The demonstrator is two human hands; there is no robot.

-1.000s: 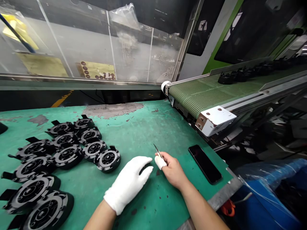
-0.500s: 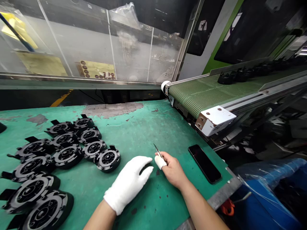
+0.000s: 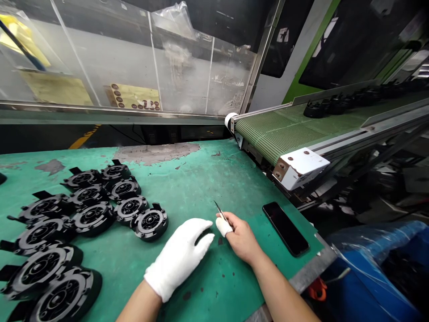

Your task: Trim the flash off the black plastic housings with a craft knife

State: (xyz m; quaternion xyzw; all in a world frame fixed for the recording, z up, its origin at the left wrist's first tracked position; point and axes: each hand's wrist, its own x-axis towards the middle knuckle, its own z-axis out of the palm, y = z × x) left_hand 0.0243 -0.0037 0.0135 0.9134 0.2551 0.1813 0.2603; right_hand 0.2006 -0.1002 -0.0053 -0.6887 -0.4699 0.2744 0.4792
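My left hand point(image 3: 182, 255), in a white glove, rests over the green table point(image 3: 187, 188) with thumb and fingers apart and nothing between them. Just to its right, my right hand point(image 3: 241, 237) is bare except for a white cover on the thumb, and grips a thin pointed blade point(image 3: 219, 209) that points up and to the left. Left of my gloved hand stand several round black parts with grey ring faces, the nearest one point(image 3: 150, 222) a short way from it. A black phone point(image 3: 286, 229) lies right of my right hand.
A green conveyor belt point(image 3: 275, 132) carries black parts point(image 3: 314, 108) at the back right; its white end block point(image 3: 300, 167) juts toward the table. Beyond the table's right edge are a blue bin point(image 3: 365, 273) with clear plastic and an orange-red handle point(image 3: 317, 290). Clear panels stand behind.
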